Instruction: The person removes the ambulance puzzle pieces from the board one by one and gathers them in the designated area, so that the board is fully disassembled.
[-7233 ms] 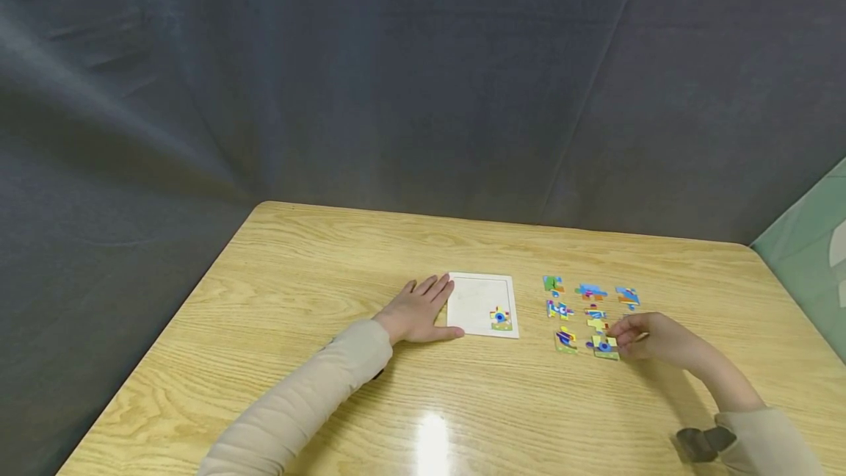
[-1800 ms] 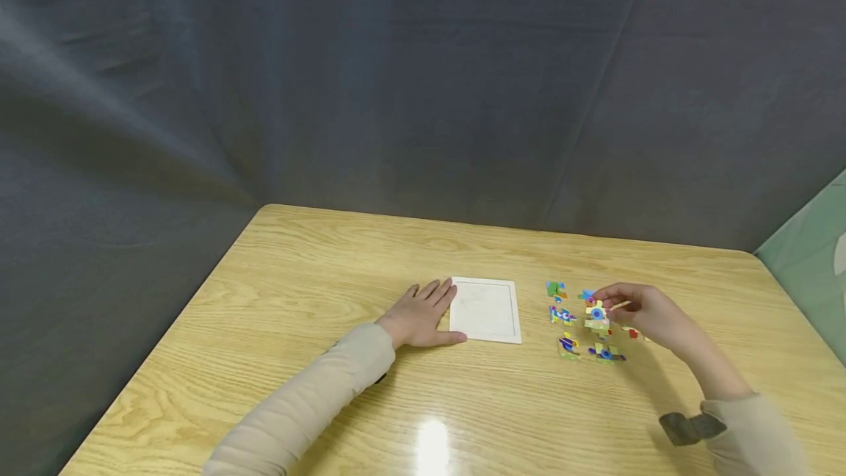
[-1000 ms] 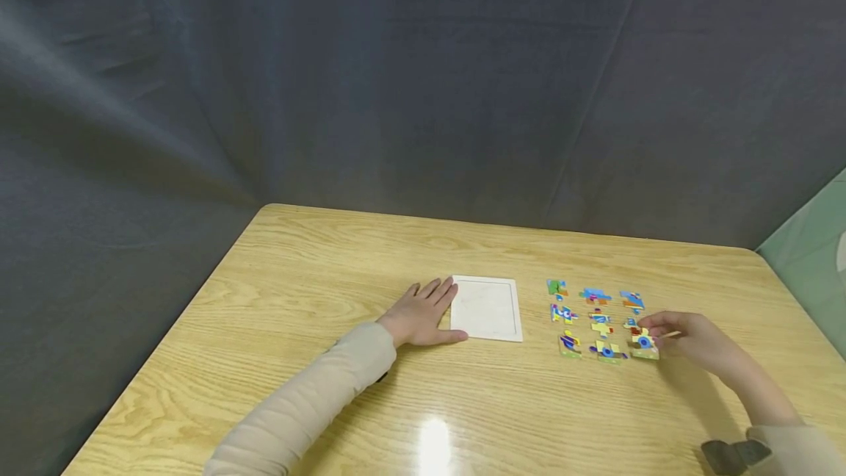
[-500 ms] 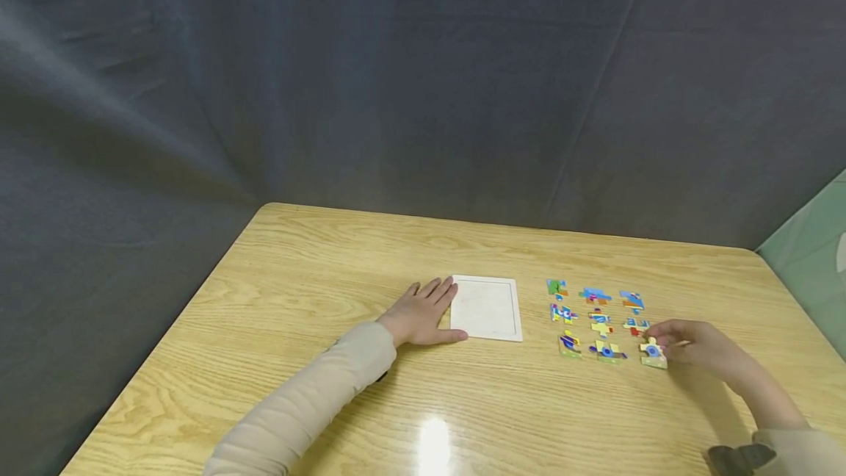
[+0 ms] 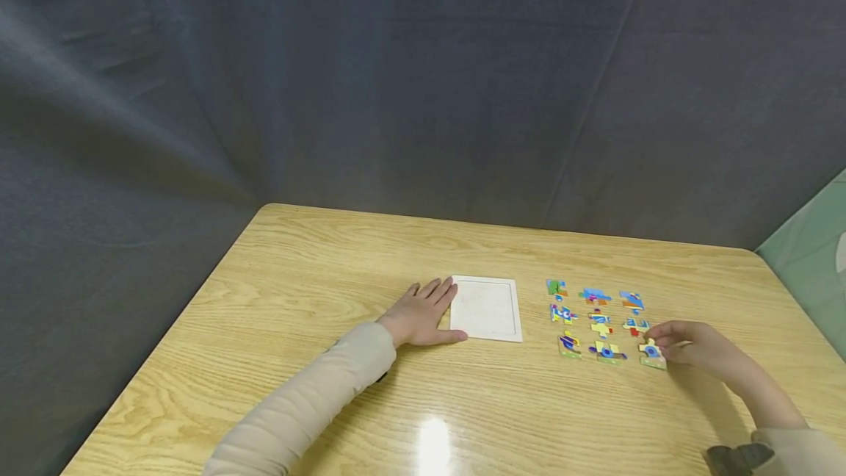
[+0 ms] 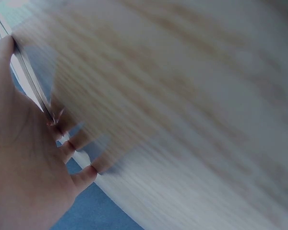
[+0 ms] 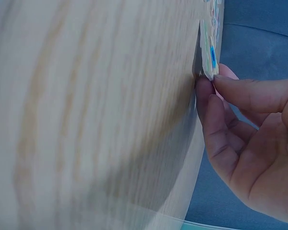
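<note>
My left hand lies flat with spread fingers at the left edge of a white square puzzle tray. In the left wrist view, the thumb and fingertips of that hand touch the tray's side. At the far right my right hand pinches a puzzle piece with a blue wheel on yellow and green. The right wrist view shows thumb and fingers on the corner of this piece, its near edge tilted slightly off the table.
Several other puzzle pieces lie in rows between tray and right hand, among them a blue-and-orange piece, a red-and-blue piece and a purple-and-yellow piece. The wooden table ends at a dark curtain.
The wheel piece, in the tray's lower right corner at first, has come out in my right hand, over the rows and down to the bottom row's right end. My left hand has stayed put.
</note>
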`<act>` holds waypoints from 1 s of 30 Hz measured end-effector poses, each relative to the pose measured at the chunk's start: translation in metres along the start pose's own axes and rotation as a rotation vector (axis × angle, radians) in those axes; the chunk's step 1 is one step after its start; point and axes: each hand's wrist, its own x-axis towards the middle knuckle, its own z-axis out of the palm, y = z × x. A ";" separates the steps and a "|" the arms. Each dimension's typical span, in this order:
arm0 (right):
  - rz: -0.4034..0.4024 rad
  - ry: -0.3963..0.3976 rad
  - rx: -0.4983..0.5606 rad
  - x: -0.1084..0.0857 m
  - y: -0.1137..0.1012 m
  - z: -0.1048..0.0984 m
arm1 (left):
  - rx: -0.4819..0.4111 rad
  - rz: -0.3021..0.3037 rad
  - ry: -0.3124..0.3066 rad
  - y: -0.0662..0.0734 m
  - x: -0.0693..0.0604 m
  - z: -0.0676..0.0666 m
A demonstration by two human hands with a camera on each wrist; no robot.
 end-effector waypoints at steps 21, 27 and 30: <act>-0.002 -0.023 0.015 -0.001 -0.003 -0.002 | -0.003 0.005 0.002 0.000 -0.001 -0.001; 0.003 -0.019 0.011 -0.001 -0.003 -0.002 | -0.005 0.003 0.000 0.000 -0.001 -0.001; 0.004 -0.017 0.007 -0.001 -0.003 -0.003 | -0.010 0.003 0.001 0.000 -0.001 -0.001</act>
